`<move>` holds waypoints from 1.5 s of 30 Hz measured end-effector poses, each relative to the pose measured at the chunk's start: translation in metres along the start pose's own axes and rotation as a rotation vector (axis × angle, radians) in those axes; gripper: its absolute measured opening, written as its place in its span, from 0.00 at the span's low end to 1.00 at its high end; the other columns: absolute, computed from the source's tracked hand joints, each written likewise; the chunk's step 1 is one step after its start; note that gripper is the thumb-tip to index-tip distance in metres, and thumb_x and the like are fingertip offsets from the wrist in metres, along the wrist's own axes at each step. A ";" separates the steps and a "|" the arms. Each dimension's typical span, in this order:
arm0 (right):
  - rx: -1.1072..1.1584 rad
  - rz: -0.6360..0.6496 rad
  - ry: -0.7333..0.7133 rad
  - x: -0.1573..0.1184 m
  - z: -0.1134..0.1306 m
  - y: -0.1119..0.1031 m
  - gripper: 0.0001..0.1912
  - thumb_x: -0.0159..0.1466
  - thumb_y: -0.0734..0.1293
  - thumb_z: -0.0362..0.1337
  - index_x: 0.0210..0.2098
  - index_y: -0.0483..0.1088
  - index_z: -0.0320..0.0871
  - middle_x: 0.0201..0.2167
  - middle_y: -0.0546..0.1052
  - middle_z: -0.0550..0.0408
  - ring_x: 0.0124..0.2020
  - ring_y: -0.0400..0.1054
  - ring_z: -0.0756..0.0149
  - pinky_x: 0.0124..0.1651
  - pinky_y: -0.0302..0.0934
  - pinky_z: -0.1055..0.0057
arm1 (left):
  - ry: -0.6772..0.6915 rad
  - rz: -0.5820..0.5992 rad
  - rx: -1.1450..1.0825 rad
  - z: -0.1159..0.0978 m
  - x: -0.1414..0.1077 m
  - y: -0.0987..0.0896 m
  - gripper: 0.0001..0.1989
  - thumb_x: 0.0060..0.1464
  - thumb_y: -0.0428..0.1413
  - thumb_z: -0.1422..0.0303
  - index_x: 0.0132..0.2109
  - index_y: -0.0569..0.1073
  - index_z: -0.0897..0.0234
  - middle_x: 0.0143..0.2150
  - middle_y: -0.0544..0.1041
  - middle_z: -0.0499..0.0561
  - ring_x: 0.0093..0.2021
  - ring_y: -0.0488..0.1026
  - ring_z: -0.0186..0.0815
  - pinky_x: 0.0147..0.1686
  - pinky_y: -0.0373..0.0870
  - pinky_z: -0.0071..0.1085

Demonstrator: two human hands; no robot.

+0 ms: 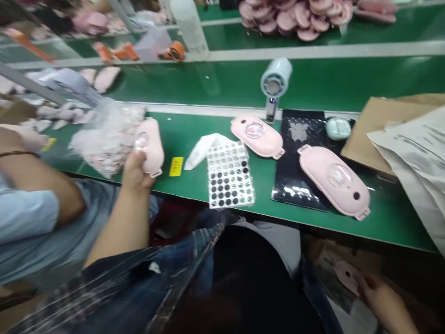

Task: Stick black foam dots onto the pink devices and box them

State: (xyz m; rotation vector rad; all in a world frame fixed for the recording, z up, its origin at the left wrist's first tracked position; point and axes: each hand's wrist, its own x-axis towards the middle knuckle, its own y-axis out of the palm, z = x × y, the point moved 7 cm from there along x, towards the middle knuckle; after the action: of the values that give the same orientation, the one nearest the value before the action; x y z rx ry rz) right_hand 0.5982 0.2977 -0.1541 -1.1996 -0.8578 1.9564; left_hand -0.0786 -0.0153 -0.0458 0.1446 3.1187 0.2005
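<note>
My left hand (135, 170) is closed on a pink oval plastic shell (151, 147), held over the left part of the green bench. Low at the right, below the bench edge, my right hand (377, 293) pinches the end of another pink shell (345, 272), in shadow. Two more pink shells lie on the bench: one (259, 137) at the middle, the other (335, 181) partly on a black padded sheet (295, 153). Between my hands lies a sheet of round black stickers (229, 176), with many spots peeled off. A white cloth-like strip (205, 147) touches it.
A light blue handheld fan (276, 81) stands behind the shells. Cardboard and papers (413, 139) cover the right end. A bag of small parts (107, 139) and a co-worker's arm (45, 176) are at the left. Pink parts (295, 16) are piled on the far belt.
</note>
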 end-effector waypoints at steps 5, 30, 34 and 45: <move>0.348 0.327 -0.653 -0.036 0.196 -0.017 0.12 0.66 0.68 0.48 0.38 0.81 0.50 0.26 0.81 0.54 0.21 0.74 0.62 0.26 0.71 0.72 | 0.004 0.074 -0.175 0.020 0.007 -0.019 0.24 0.51 0.68 0.51 0.43 0.76 0.66 0.42 0.83 0.47 0.43 0.78 0.34 0.45 0.78 0.31; -0.404 -0.251 -1.130 -0.013 0.486 0.059 0.11 0.62 0.59 0.23 0.40 0.64 0.42 0.36 0.68 0.50 0.29 0.63 0.61 0.30 0.58 0.66 | -0.064 0.473 -0.145 0.027 -0.103 0.051 0.39 0.51 0.69 0.49 0.62 0.64 0.62 0.60 0.71 0.60 0.61 0.70 0.51 0.64 0.67 0.50; -0.267 -0.160 -1.128 -0.013 0.478 0.052 0.07 0.66 0.60 0.27 0.41 0.64 0.43 0.39 0.71 0.51 0.36 0.68 0.60 0.34 0.60 0.67 | -0.070 0.528 -0.137 0.027 -0.103 0.055 0.37 0.53 0.67 0.49 0.61 0.64 0.63 0.59 0.72 0.59 0.60 0.71 0.49 0.63 0.68 0.49; 0.188 0.221 -0.915 0.007 0.452 0.037 0.04 0.66 0.68 0.38 0.36 0.69 0.47 0.33 0.76 0.57 0.33 0.73 0.64 0.37 0.67 0.65 | 0.119 0.625 -0.143 0.034 -0.110 0.056 0.34 0.67 0.51 0.49 0.72 0.54 0.57 0.72 0.58 0.59 0.73 0.54 0.54 0.75 0.47 0.55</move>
State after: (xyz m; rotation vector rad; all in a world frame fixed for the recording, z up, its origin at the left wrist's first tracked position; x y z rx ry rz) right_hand 0.1741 0.2007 -0.0253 -0.2412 -0.9490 2.7359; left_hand 0.0362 0.0337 -0.0719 1.1363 3.0430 0.4444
